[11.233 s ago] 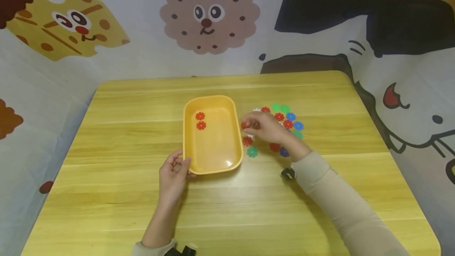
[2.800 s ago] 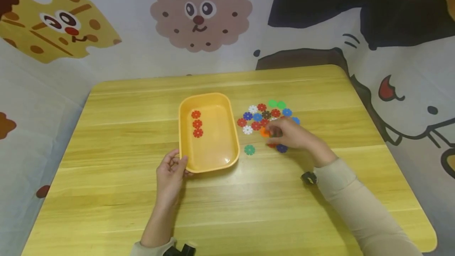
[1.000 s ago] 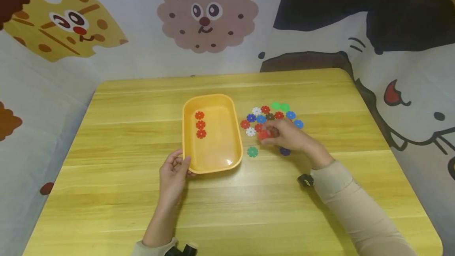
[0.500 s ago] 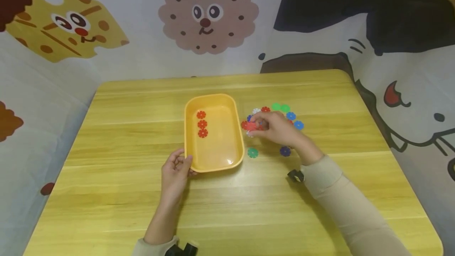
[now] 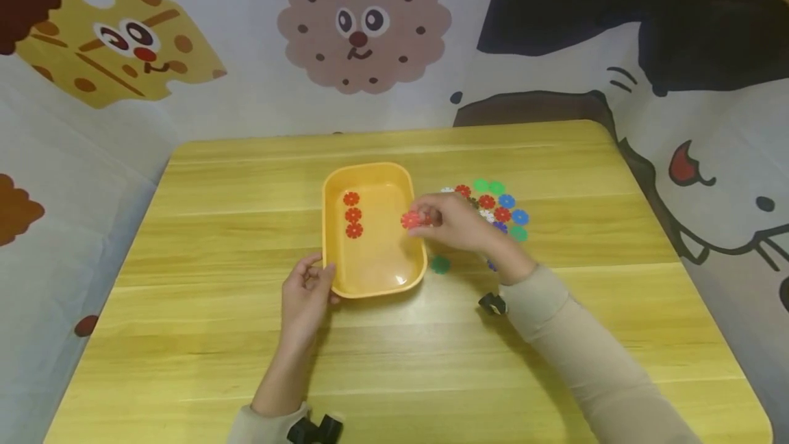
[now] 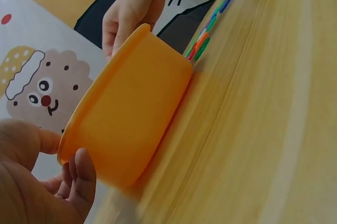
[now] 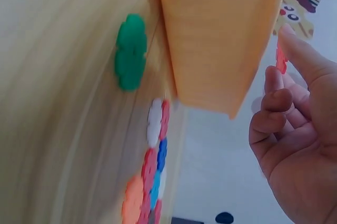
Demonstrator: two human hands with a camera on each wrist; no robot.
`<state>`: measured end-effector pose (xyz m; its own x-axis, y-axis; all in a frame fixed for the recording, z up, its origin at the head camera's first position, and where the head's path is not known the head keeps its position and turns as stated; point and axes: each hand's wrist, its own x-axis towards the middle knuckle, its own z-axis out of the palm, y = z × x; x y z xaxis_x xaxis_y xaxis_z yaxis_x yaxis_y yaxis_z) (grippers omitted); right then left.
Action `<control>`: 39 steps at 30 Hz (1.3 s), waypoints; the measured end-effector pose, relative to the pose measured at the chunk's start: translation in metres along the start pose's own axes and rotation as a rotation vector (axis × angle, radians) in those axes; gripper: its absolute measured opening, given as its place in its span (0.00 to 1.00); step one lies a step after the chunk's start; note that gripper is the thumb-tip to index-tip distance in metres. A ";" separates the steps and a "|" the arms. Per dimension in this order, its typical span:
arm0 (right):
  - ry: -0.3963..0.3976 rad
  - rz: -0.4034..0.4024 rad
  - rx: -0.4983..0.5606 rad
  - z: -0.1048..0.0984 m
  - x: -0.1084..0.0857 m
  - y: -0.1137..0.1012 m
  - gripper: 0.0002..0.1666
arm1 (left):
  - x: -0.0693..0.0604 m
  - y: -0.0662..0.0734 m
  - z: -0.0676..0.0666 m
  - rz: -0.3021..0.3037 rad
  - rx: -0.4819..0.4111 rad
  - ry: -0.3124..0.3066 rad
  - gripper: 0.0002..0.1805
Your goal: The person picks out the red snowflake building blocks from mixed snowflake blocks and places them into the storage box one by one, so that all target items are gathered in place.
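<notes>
A yellow plastic tray [image 5: 374, 291] stands on the table, with 3 red snowflake discs [image 5: 353, 214] in a column along its left side. My left hand [image 5: 306, 297] grips the tray's near-left corner, thumb on the rim and fingers below; the left wrist view shows this hand [image 6: 42, 174] at the tray wall [image 6: 131, 103]. My right hand [image 5: 453, 221] pinches a red snowflake disc [image 5: 410, 220] between thumb and fingertips, over the tray's right rim. In the right wrist view that disc [image 7: 281, 59] shows edge-on, above the level of the tray.
Right of the tray lies a cluster of loose snowflake discs, among them a blue disc [image 5: 520, 217], a light green disc [image 5: 496, 187] and a red disc [image 5: 487, 202]. A green disc [image 5: 440, 265] lies apart, close to the tray's right side. The wooden table [image 5: 216, 238] meets a printed cloth behind.
Over the last second my right hand has carried the red disc left from the cluster to the tray's rim. Since the oldest frame, a third red disc has joined the column. My left hand keeps its grip.
</notes>
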<state>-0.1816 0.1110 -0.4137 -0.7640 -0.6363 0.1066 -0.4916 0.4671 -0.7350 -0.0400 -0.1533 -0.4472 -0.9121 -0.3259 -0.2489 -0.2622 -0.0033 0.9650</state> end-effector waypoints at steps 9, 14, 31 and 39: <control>-0.049 -0.031 0.000 0.014 0.016 -0.011 0.22 | 0.007 0.001 0.003 0.032 0.055 0.004 0.16; -0.038 -0.049 -0.011 0.022 0.022 -0.016 0.21 | 0.012 0.002 0.004 0.023 0.093 0.030 0.16; -0.062 -0.065 -0.068 0.049 0.048 -0.031 0.25 | 0.011 0.001 0.005 0.028 0.028 0.056 0.16; -0.098 -0.032 -0.069 0.062 0.062 -0.033 0.20 | 0.011 0.000 0.008 0.040 0.008 0.050 0.16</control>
<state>-0.1867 0.0185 -0.4243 -0.7047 -0.7068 0.0612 -0.5453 0.4844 -0.6841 -0.0522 -0.1494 -0.4504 -0.9051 -0.3722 -0.2057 -0.2286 0.0178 0.9734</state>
